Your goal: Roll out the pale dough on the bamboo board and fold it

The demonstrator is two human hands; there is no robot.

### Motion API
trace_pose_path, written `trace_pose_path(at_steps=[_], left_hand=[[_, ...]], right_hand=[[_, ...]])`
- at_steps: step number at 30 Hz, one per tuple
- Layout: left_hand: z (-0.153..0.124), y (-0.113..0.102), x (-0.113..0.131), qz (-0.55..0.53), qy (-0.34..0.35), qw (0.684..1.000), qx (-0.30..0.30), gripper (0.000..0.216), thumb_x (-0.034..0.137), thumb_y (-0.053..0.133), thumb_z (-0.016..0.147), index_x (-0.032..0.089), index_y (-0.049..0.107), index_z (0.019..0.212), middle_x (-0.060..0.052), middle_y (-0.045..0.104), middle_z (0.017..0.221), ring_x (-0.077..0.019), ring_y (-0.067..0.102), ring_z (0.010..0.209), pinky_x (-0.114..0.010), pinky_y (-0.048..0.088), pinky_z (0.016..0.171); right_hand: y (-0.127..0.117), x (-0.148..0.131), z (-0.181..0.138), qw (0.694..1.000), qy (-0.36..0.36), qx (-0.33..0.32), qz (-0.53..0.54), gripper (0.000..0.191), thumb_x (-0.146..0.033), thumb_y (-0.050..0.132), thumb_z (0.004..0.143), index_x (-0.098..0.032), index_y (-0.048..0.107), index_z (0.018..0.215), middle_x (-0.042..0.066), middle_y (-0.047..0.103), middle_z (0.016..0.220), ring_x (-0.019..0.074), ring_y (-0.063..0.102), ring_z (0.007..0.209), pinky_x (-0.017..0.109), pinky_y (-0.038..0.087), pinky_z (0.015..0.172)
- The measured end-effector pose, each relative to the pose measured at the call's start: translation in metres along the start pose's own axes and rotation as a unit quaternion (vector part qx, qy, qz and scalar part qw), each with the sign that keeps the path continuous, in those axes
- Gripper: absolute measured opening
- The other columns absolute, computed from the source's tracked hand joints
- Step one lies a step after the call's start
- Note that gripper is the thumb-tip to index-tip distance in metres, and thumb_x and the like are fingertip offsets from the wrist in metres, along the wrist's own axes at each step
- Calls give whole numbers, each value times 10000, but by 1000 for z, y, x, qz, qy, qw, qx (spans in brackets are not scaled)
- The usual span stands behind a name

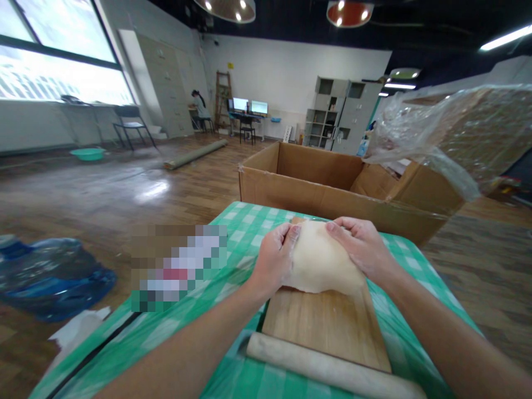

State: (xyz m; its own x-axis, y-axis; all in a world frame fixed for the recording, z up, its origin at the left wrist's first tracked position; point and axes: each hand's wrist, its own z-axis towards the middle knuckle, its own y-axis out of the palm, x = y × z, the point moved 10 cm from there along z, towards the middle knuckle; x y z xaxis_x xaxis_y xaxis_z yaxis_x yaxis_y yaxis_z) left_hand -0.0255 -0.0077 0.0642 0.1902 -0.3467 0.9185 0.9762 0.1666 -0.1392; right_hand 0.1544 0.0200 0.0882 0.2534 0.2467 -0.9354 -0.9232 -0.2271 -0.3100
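Observation:
A pale sheet of dough hangs between my two hands over the far part of a wooden board. My left hand pinches its left edge, thumb on top. At the upper right edge, my right hand grips it, the thumb pressed on the near face. The fingers behind the dough are partly hidden. Its lower edge sags close to the board; whether it touches, I cannot tell. In front of the board's near edge lies a rolling pin, dusted whitish, on the green checked tablecloth.
A large open cardboard box stands just beyond the table, with plastic wrap at its right. On the left are a big water bottle and a black cable. Farther back, a person sits near the wall.

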Motion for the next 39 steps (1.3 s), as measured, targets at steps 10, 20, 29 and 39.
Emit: trace_pose_path(at_steps=[10,20,29,39], left_hand=[[-12,26,9,-171,-45,979,-99,401,582,622,917,188,606,848,10,597,743,-130,536,660,-233,399,581],[-12,24,-7,-272,-163,946,-71,438,472,897,696,173,650,900,-44,744,864,-155,674,671,-251,510,595],[-5,20,-56,-287,-248,922,-76,530,275,939,652,150,672,1092,-89,771,894,-196,735,740,-295,579,669],[-4,15,-62,-146,-207,964,-77,506,209,855,742,152,656,1204,-63,769,875,-170,715,727,-253,517,639]], right_hand=[[-7,-17,-3,999,-33,9,-35,420,-597,747,815,-177,746,841,15,656,724,146,537,597,248,376,491],[7,-2,-6,982,92,-86,141,439,-569,832,710,-175,721,866,64,734,790,175,636,607,262,468,522],[13,52,-2,973,166,-94,128,500,-556,887,642,-137,742,873,92,762,809,183,659,613,270,487,525],[6,56,4,966,40,-204,-151,347,-449,748,772,-187,581,617,-65,464,580,97,380,534,240,217,472]])
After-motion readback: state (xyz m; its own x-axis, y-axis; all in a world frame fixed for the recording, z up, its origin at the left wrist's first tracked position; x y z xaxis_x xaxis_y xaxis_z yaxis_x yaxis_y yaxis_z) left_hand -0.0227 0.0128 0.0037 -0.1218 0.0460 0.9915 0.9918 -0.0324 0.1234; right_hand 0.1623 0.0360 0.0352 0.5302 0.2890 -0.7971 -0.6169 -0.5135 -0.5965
